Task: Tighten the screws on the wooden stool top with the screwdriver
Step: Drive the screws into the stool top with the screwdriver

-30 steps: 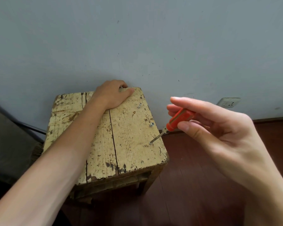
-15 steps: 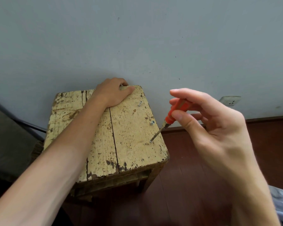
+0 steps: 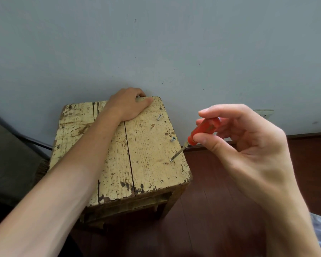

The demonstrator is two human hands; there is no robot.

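Stool top of worn, cream-yellow painted wooden planks (image 3: 148,164), chipped dark along the near edge, set close against a pale grey wall (image 3: 174,43) over a dark red-brown wooden floor (image 3: 211,210). Left hand (image 3: 127,104) at the far edge of the stool top, near the middle, bare forearm stretched across the planks: palm down on the wood, thumb flat along the edge, fingers (image 3: 140,93) curled over it and clamped on the plank. Right hand (image 3: 248,141) raised off the right edge, above the floor, thumb and fingers (image 3: 217,110) closed on the orange plastic handle of a small screwdriver (image 3: 202,131). Thin metal shaft slanted down and left, tip seated on a small silver screw (image 3: 171,160) close to the right edge, past the middle toward the near corner. Two more silver screws in a row along that same edge: a middle screw (image 3: 173,139) standing proud of the wood, and a far screw (image 3: 159,117) tilted, near the far right corner. White wall socket (image 3: 263,113) partly hidden behind the right hand, low on the wall. Dark grey shape (image 3: 7,164) at the left, beside the stool, too unclear to name.
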